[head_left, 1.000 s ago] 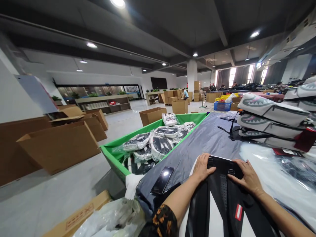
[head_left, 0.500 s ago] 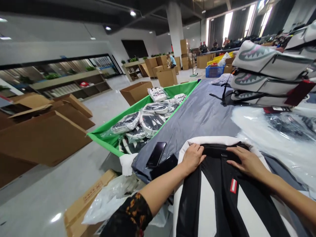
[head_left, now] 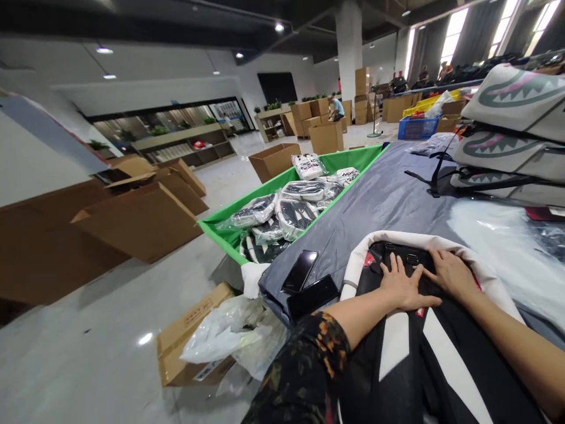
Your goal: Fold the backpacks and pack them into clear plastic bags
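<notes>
A black-and-white backpack lies before me with its strap side up, its white rim curving round the top. My left hand rests flat on the upper black panel, fingers spread, just above the white strap patches. Close beside it, my right hand lies on the upper right of the bag with fingers stretched toward the top edge. A small red label shows partly below my left hand. Left of the bag, two dark phones, one a black phone, lie on the grey-covered table.
A green-edged bin beside the table holds several plastic-wrapped backpacks. Stacked shark-mouth backpacks and clear plastic bags are at right. Cardboard boxes stand on the floor at left; a person is farther back.
My left hand has moved from the upper left edge inward onto the upper panel. My right hand has shifted to the top right edge. The view has swung left.
</notes>
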`<state>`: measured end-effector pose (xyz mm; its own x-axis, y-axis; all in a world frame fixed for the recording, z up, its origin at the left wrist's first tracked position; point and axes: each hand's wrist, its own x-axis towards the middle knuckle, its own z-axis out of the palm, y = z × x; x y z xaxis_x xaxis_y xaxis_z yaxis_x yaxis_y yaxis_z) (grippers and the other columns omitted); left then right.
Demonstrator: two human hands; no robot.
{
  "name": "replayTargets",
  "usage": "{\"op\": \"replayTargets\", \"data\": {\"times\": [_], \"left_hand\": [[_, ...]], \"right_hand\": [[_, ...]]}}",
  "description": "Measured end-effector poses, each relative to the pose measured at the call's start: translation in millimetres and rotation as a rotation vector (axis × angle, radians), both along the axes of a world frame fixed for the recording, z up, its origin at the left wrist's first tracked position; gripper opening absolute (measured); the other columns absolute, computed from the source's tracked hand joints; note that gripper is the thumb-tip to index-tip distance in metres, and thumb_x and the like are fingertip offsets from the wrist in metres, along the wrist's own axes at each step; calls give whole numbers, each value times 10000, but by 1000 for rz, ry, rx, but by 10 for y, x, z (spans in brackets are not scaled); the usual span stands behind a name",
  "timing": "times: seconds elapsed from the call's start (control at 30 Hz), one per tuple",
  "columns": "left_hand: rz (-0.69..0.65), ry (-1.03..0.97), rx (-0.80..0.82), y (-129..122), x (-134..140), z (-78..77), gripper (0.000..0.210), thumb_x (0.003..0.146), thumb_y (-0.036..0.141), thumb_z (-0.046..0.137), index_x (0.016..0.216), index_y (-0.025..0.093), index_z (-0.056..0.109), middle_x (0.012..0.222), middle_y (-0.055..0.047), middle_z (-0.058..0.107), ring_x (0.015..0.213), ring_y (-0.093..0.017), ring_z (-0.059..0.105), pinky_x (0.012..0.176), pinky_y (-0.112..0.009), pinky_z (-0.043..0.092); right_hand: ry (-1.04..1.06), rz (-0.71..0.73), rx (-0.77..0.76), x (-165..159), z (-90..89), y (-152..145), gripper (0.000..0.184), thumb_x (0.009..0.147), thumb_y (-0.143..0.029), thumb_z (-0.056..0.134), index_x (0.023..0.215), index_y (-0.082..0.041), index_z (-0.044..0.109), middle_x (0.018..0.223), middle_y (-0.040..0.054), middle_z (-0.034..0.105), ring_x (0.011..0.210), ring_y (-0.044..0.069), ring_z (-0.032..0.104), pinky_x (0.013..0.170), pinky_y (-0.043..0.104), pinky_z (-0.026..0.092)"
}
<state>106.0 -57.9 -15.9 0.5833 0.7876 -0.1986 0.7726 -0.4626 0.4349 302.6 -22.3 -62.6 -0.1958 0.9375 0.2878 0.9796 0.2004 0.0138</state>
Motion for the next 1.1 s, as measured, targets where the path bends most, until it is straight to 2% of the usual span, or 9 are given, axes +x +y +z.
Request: {"op": "replayTargets", "data": {"times": [0.2, 0.33, 0.43, 0.53, 0.6, 0.67, 0.8, 0.97, 1.1], "left_hand": [[66, -174, 136, 63, -89, -157, 869, 862, 772, 535, 1591, 347, 324, 1722, -140, 106, 1572, -414, -67, 1217, -711, 94], [95, -233, 215, -62, -134, -252, 844, 841, 766, 581, 1556, 351, 406, 1711, -125, 185, 1575, -427, 8, 1224, -707, 120], [109, -273, 305, -140, -151, -308, 785, 884, 699, 585, 1552, 323, 421, 1707, -138, 188, 1575, -425, 38, 1233, -697, 121], [-74, -280, 403, -76, -122, -295, 753, 931, 631, 565, 1579, 304, 363, 1720, -121, 123, 1587, -372, 15, 1256, -650, 111], [-233, -223, 392, 36, -80, -255, 764, 940, 654, 539, 1586, 294, 346, 1721, -120, 101, 1587, -366, 25, 1259, -633, 127], [-271, -164, 359, 146, -37, -225, 800, 936, 712, 494, 1587, 272, 348, 1717, -133, 107, 1581, -389, 47, 1254, -631, 162], [-153, -169, 425, 231, 4, -294, 688, 1022, 624, 363, 1591, 238, 340, 1703, -103, 219, 1581, -334, 144, 1263, -555, 247], [57, -170, 575, 210, 25, -459, 572, 1042, 340, 412, 1569, 128, 352, 1671, -118, 318, 1554, -267, 273, 1257, -473, 321], [78, -142, 588, 224, 49, -492, 550, 1021, 327, 461, 1523, 104, 427, 1619, -147, 413, 1504, -266, 380, 1256, -473, 327]], "right_hand": [[54, -3, 55, 352, 467, -21, 485, 925, -276, 395, 1366, -167, 566, 1405, 200, 581, 1320, 398, 502, 1085, 554, 399], [93, -154, -162, 755, 697, 216, 340, 744, -297, 654, 1067, -199, 690, 1096, 175, 723, 1020, 374, 670, 837, 446, 527], [85, -190, -274, 829, 622, 471, 247, 567, -238, 770, 783, -245, 650, 847, 76, 730, 851, 309, 693, 688, 357, 507], [79, -267, -322, 747, 498, 581, 289, 514, -250, 822, 720, -246, 619, 790, 48, 707, 773, 290, 686, 584, 326, 447], [81, -320, -307, 658, 460, 501, 290, 559, -297, 829, 765, -237, 635, 812, 56, 705, 739, 283, 677, 561, 322, 434], [85, -344, -230, 550, 451, 315, 282, 689, -324, 767, 930, -216, 667, 962, 108, 711, 834, 301, 679, 619, 349, 468], [116, -304, -58, 307, 418, -64, 372, 887, -224, 541, 1251, -216, 619, 1323, 162, 605, 1219, 322, 565, 907, 406, 466], [270, -420, -153, 162, 253, -17, 237, 904, -304, 512, 978, -201, 712, 876, 122, 714, 860, 290, 682, 712, 365, 496], [421, -491, -154, 174, 138, 109, 377, 891, -285, 489, 1175, -122, 676, 820, 104, 732, 886, 279, 706, 767, 354, 523]]}}
